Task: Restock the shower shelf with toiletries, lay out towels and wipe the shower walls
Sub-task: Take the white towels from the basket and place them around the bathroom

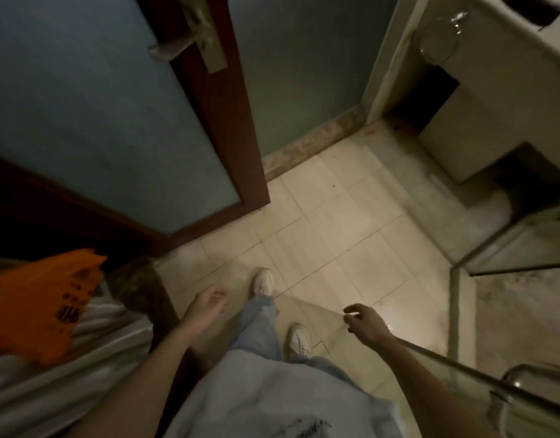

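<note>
Both hands hang loose and empty, left hand (210, 301) and right hand (364, 320) each with a relaxed grip, over white sneakers (263, 281) on the tiled floor (351, 235), orange bag (41, 305) left, wooden door (209, 99) beyond.

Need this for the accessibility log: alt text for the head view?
Looking down at a person walking across a tiled bathroom floor, left hand and right hand both empty with loosely curled fingers. An open frosted-glass door stands left, a glass shower panel right.
</note>
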Tool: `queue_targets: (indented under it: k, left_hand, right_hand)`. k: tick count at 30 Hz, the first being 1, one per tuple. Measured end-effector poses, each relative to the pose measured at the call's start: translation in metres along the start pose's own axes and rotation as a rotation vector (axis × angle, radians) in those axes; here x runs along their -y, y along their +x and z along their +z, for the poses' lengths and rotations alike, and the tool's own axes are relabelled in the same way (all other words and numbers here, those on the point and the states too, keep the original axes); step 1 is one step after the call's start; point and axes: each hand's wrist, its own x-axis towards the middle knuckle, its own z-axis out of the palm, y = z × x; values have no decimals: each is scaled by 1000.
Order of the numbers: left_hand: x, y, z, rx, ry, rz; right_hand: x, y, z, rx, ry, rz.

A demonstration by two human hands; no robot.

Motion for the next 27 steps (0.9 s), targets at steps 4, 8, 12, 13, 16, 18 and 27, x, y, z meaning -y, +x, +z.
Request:
queue_targets:
  k: [4, 8, 12, 13, 16, 18, 27]
  left_hand:
    - [-17, 64, -28, 74, 175, -99]
    - [-52, 119, -56, 80, 258, -98]
    - [-116, 160, -66, 138, 377, -108]
    - [-136, 170, -63, 141, 419, -84]
    - [-203, 201, -42, 158, 470, -1]
    - [-251, 220, -23, 202, 494, 48]
    - [-496, 270, 119, 336, 500, 220]
  right_hand:
    - [48, 32, -56, -147, 80, 40]
    - [79, 54, -100, -256, 171, 136]
    - [104, 71, -128, -311, 238, 155]
    - [108, 73, -133, -325, 251, 157]
    - [107, 82, -142, -342, 278, 190]
    - [95, 90, -144, -316, 285, 241]
    - [24, 138, -208, -208, 417, 461]
